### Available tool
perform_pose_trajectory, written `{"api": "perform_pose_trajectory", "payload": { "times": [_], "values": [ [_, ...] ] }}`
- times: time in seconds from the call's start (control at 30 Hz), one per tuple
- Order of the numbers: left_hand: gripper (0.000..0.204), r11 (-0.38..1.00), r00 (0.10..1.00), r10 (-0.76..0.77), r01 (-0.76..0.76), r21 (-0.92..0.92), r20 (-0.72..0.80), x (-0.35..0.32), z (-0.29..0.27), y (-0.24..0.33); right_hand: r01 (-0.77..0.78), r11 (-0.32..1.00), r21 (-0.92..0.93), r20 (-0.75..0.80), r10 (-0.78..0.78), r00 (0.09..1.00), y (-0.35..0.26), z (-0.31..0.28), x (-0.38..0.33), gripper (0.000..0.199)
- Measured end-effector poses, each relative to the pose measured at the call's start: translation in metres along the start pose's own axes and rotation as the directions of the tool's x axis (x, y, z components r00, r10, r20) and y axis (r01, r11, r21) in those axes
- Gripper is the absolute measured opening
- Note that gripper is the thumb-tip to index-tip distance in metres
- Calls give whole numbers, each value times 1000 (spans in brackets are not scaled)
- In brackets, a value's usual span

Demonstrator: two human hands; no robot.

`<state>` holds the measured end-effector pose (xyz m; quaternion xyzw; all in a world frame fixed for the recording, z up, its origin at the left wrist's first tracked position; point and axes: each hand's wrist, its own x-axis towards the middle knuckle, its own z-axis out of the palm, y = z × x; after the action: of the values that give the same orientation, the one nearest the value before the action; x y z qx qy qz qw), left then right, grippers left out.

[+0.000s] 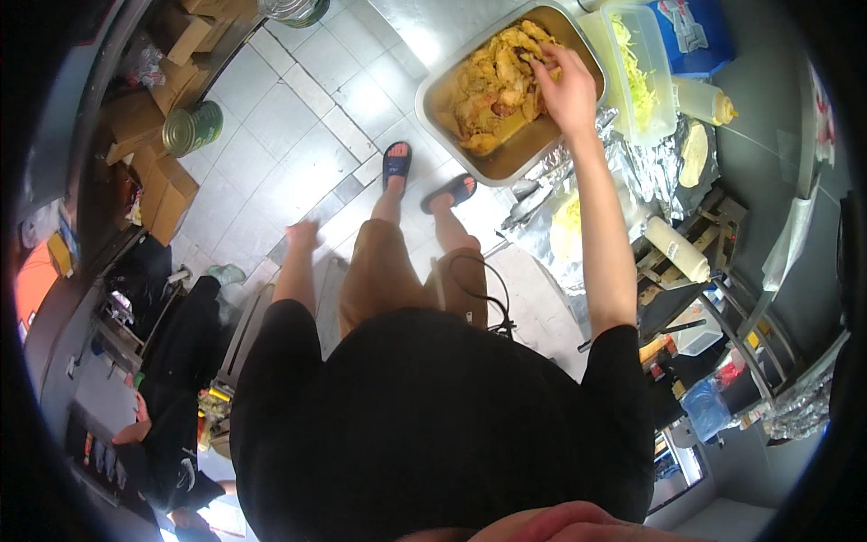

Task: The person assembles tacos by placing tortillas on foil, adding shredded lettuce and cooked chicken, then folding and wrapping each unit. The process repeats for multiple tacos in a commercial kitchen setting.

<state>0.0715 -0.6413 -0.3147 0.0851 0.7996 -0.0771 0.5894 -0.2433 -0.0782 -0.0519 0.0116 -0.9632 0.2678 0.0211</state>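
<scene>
My right hand (569,93) reaches over the right side of a deep metal pan (428,134), with bent fingers closed on a piece of fried chicken among the heap. The golden-brown fried chicken (488,86) fills much of the pan, some of it lying in yellowish liquid. Low on the left, away from the pan, hangs my left hand (303,236); motion smears its fingers. Right of the pan stands a clear tub (664,117) of shredded lettuce (637,77). Foil (551,244) beneath my right forearm carries a flatbread topped with lettuce (567,224) and another flatbread (694,155).
A sauce bottle (700,99) lies by the tub, and a white squeeze bottle (677,250) sits nearer me. At the upper right is a blue container (713,45). Cans (192,128) and cardboard boxes (167,199) occupy the left. Another person (176,406) is at lower left.
</scene>
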Motion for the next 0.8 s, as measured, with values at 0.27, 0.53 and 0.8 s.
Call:
{"api": "perform_pose_trajectory", "payload": {
  "times": [0.27,0.53,0.8],
  "values": [
    [35,-20,943,-187,-283,-959,-274,45,21,-17,-64,974,-219,283,126,951,20,44,63,62],
    [34,375,946,-94,-255,-891,-310,49,-14,45,207,889,-409,258,-104,961,22,43,74,41],
    [33,461,916,-26,-345,-818,-401,29,-8,57,-38,999,-24,-83,35,996,20,50,59,29]
  ]
}}
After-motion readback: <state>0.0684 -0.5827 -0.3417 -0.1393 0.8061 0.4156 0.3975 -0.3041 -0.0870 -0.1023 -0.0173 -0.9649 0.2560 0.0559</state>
